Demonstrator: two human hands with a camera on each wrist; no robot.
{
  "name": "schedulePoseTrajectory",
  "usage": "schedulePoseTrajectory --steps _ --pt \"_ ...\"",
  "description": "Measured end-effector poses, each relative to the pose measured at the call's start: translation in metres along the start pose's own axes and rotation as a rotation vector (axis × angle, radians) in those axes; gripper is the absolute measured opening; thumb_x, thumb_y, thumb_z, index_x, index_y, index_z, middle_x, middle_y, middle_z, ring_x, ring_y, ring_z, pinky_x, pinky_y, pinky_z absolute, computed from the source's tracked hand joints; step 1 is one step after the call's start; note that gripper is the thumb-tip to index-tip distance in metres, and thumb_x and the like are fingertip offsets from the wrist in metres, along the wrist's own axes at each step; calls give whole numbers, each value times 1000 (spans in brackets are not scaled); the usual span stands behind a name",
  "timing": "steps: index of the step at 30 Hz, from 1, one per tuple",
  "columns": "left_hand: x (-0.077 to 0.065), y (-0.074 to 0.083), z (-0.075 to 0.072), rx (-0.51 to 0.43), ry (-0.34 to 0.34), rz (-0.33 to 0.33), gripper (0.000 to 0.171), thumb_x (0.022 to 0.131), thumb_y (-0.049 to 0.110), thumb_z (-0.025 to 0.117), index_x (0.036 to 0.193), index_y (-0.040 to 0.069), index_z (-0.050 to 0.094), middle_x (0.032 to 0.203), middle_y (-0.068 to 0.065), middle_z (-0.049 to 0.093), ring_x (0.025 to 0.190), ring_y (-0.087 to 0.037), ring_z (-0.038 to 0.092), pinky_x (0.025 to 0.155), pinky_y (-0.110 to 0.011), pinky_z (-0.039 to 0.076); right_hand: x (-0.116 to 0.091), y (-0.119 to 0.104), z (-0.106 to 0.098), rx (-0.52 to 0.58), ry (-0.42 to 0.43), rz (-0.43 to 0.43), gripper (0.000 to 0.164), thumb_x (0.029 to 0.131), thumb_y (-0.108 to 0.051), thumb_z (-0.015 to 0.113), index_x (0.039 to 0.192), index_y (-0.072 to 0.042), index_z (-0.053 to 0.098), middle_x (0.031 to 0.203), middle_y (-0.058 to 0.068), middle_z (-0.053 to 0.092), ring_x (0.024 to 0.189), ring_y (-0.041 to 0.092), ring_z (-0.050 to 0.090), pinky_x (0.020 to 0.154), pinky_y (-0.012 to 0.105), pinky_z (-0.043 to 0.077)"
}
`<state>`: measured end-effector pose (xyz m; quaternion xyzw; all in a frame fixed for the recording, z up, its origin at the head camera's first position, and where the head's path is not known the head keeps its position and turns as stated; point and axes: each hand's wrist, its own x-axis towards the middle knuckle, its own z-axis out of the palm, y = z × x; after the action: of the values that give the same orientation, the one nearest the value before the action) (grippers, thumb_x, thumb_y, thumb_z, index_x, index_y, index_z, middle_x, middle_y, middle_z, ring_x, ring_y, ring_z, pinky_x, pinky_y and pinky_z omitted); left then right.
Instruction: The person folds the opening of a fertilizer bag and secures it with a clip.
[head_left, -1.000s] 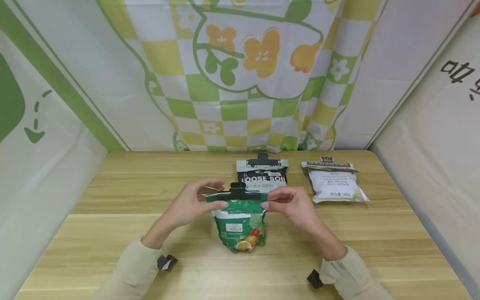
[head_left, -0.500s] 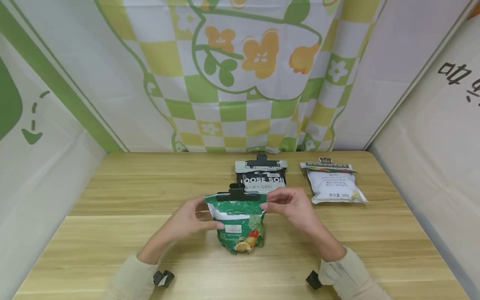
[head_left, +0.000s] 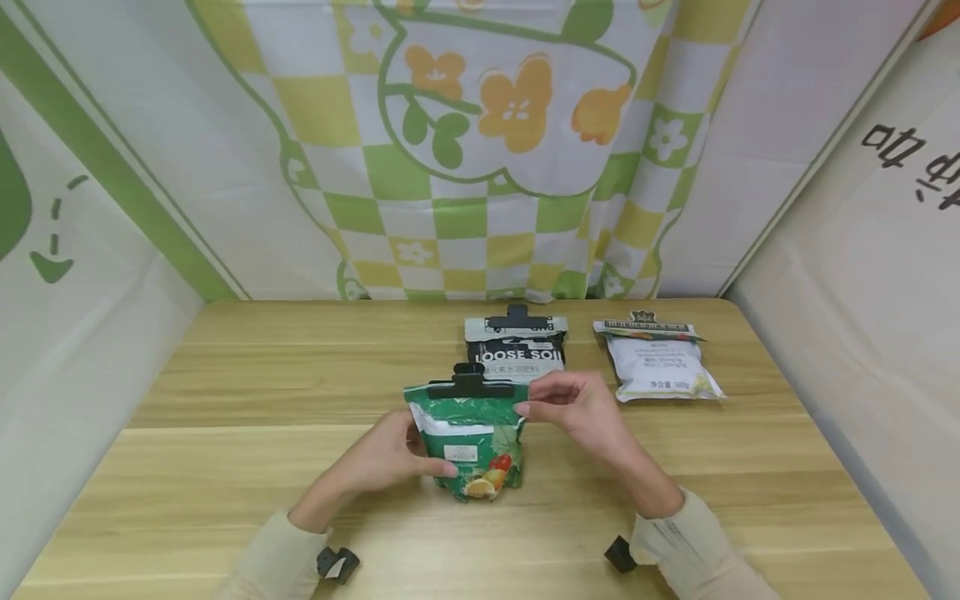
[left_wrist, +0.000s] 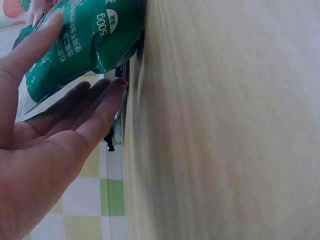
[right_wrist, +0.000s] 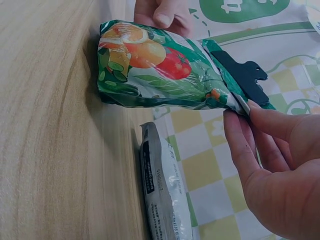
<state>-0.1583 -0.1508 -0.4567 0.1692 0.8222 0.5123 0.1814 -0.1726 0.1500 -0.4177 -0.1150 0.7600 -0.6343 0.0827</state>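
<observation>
A green bag printed with fruit and vegetables stands upright on the table, its folded top held by a black clip. My right hand pinches the bag's top right corner between thumb and fingers, just beside the clip. On the other side, my left hand holds the bag's lower left, thumb across the front and the other fingers behind. In the left wrist view those fingers look fairly straight and partly covered by the bag. The right wrist view shows the bag's base on the wood.
Behind the green bag lies a black-and-white bag lettered LOOSE SOIL, with its own black clip. A white 500g bag, also clipped, lies at the back right. The wooden table ends against a checked curtain.
My left hand has left the bag's top left corner and slid down to its lower left side. The right hand keeps its pinch, and the bag stays nearly in place.
</observation>
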Motion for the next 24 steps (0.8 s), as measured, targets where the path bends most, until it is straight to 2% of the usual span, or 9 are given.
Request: schedulePoseTrajectory --steps 12,16,24 --pt "1 0 0 -62 -50 -48 54 84 25 90 131 9 69 120 -8 78 105 -17 74 97 -34 59 1 0 2 22 2 18 26 84 -4 85 107 4 77 98 5 77 83 14 78 84 31 65" --pt "0 2 0 -74 -56 -67 52 85 24 89 131 8 69 120 -9 79 107 -19 75 100 -38 59 2 2 3 62 -9 18 26 85 0 83 109 8 75 96 3 78 81 15 79 84 34 66" --pt "0 4 -1 -171 -81 -94 51 90 21 84 134 4 67 124 -13 78 115 -24 75 110 -46 55 4 0 3 117 4 60 30 86 1 81 113 10 72 95 7 81 80 18 79 85 38 66"
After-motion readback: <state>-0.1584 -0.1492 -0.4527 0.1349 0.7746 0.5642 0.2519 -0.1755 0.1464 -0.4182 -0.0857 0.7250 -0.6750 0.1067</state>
